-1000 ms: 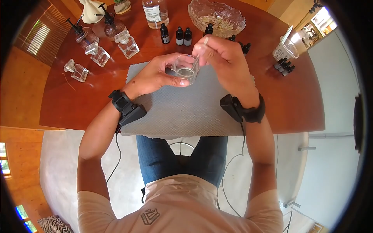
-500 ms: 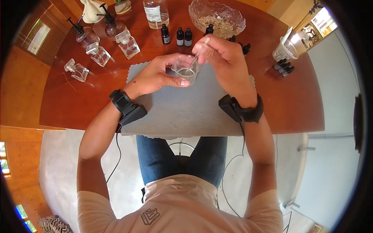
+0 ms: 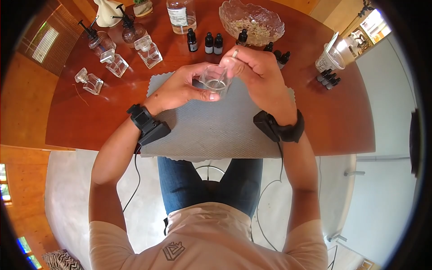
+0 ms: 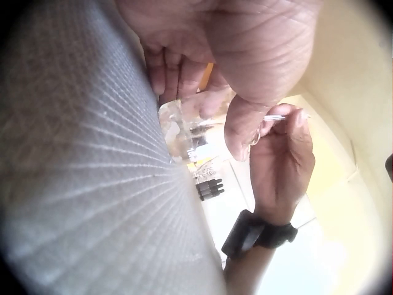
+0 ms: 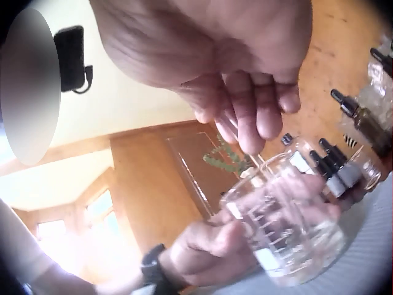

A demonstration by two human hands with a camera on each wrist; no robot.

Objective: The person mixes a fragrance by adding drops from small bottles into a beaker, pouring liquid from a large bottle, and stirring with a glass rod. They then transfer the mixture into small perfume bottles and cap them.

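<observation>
My left hand (image 3: 177, 87) holds a small clear glass beaker (image 3: 214, 84) over the grey mat, thumb on the near side and fingers round the far side. A little clear liquid lies at its bottom. White graduation marks show on the beaker (image 5: 285, 230) in the right wrist view. Above its rim, my right hand (image 3: 263, 78) pinches a thin clear stirring rod (image 3: 235, 53) between thumb and fingers. The rod slants down into the beaker, its upper end sticking out past the fingertips. In the left wrist view, the rod (image 4: 274, 117) shows beside the left thumb.
Several black-capped dropper bottles (image 3: 209, 42) stand beyond the hands, near a labelled bottle (image 3: 179, 18) and a glass bowl (image 3: 252, 24). Square perfume bottles (image 3: 148, 53) and pump bottles (image 3: 133, 33) are at left. A paper cup (image 3: 330, 58) stands right, above the grey mat (image 3: 211, 130).
My right hand has dipped slightly and its rod has shifted toward me and a bit left, moving within the beaker. My left hand and the beaker stay almost still.
</observation>
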